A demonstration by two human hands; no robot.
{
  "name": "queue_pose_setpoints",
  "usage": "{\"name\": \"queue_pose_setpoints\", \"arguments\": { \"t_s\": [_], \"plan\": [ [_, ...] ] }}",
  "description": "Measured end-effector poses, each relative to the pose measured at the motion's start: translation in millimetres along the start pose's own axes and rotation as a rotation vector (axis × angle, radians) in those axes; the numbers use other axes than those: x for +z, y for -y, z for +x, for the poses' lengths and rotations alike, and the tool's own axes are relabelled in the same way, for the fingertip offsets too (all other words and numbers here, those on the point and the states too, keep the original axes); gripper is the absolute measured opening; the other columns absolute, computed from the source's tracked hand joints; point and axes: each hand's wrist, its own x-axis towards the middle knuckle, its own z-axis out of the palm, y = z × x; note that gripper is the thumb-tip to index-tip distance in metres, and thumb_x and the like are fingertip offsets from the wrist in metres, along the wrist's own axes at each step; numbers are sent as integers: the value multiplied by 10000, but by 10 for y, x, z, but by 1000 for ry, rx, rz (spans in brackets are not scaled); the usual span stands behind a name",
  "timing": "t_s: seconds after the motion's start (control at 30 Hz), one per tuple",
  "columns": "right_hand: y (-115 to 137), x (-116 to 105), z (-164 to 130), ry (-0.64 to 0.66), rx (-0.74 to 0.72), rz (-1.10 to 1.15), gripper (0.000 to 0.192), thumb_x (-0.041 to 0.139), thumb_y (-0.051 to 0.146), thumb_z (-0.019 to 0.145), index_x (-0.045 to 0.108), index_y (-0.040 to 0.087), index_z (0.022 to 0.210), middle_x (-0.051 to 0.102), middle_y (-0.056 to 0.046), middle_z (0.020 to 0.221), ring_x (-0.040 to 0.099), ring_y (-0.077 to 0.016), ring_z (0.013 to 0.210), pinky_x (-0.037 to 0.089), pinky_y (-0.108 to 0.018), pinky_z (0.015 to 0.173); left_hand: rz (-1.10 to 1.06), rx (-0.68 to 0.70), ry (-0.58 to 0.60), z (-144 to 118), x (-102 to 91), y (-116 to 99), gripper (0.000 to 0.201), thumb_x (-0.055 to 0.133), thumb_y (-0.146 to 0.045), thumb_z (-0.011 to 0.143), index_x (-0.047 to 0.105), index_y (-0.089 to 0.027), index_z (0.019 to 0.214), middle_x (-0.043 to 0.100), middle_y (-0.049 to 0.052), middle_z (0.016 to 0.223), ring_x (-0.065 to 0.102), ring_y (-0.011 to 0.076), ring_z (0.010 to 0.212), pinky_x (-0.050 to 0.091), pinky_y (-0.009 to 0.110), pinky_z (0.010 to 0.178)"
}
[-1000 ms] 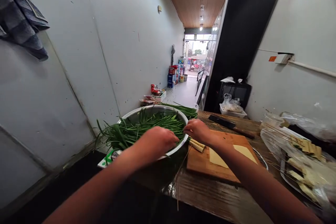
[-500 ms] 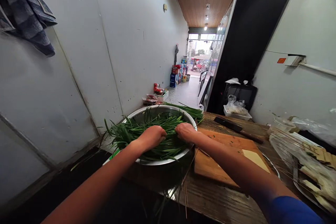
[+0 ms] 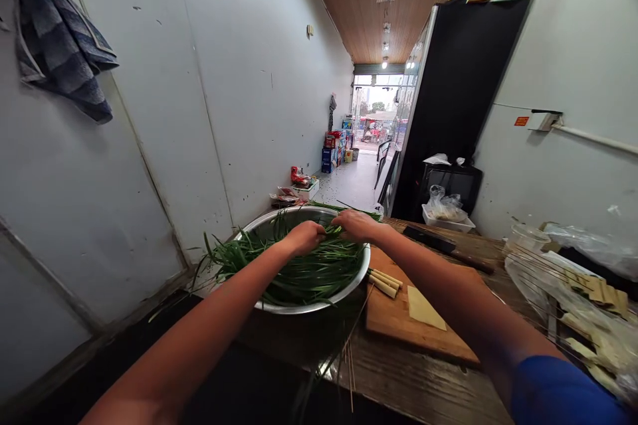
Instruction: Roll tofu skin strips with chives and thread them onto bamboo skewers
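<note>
Chives fill the bowl on the desk, left of the board. Over the bowl's far side, left hand and right hand each pinch chive stalks.

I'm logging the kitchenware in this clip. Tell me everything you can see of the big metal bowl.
The metal bowl is wide, round and shallow, with a shiny silver finish like steel and a thin rolled rim. It sits upright at the left end of the wooden table, beside the cutting board. It is heaped with long green chives, some spilling over its left rim. The left hand and right hand are both on the chives above it.
</note>
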Motion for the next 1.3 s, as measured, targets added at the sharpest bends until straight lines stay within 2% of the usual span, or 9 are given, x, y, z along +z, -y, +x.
{"name": "queue_pose_setpoints", "arguments": {
  "t_s": [0.17,0.27,0.4,0.57,0.73,0.87,1.0,1.17,1.3],
  "plan": [
    [-259,273,-87,-110,357,640,331,499,24,697,648,135,971,667,-66,848,600,-175,834,442,-250,731,-34,-29,-8,83,-99,66,256,465,-247,789,682,-141,873,658,49,765,537,149,692,354,223,632],
    [-290,399,-90,-101,461,1000,275,508,24,708,625,129,933,642,-26,712,598,-122,666,465,-213,624,-98,-42,-25,130,-100,64,249,433,-271,803,644,-141,777,622,29,692,502,132,626,347,221,604],
    [-236,467,-45,-108,521,1336,256,509,12,703,585,121,922,615,-6,640,593,-101,578,490,-212,581,-267,-106,77,169,-53,62,270,419,-352,800,520,-164,635,524,-15,549,410,106,497,315,219,522],
    [-203,505,-26,-144,513,1457,251,528,22,694,579,122,918,602,8,618,609,-110,588,509,-223,599,-406,-118,203,149,-35,84,325,482,-486,727,468,-176,634,501,-26,569,413,101,488,309,218,486],
    [-243,556,-62,-196,496,1516,394,599,22,645,548,134,1019,604,25,683,611,-104,608,523,-232,613,-459,-138,276,104,-57,73,333,507,-494,694,487,-169,628,517,-24,571,417,97,497,320,216,486],
    [-275,622,-58,-160,479,1519,230,610,22,654,575,124,856,606,21,651,592,-89,579,521,-215,577,-412,-142,229,116,-7,68,243,487,-379,715,547,-156,639,549,-10,589,465,109,541,349,217,525],
    [-274,697,-40,-156,511,1480,239,659,21,621,582,124,823,616,24,620,607,-100,595,525,-217,594,-354,-146,149,144,64,86,199,458,-306,730,540,-155,629,562,4,603,499,113,570,367,208,548],
    [-241,780,-31,-161,530,1413,206,660,29,614,606,121,791,626,23,610,609,-111,586,520,-235,592,-367,-156,203,132,100,143,183,454,-302,729,549,-153,681,540,-10,556,470,101,473,344,204,478],
    [-264,814,-6,-218,573,1328,276,658,-37,540,628,111,770,619,32,566,600,-114,584,505,-234,626,-352,-136,156,131,121,187,209,474,-326,726,580,-147,702,528,-14,562,441,100,507,332,203,494]
  ]
}}
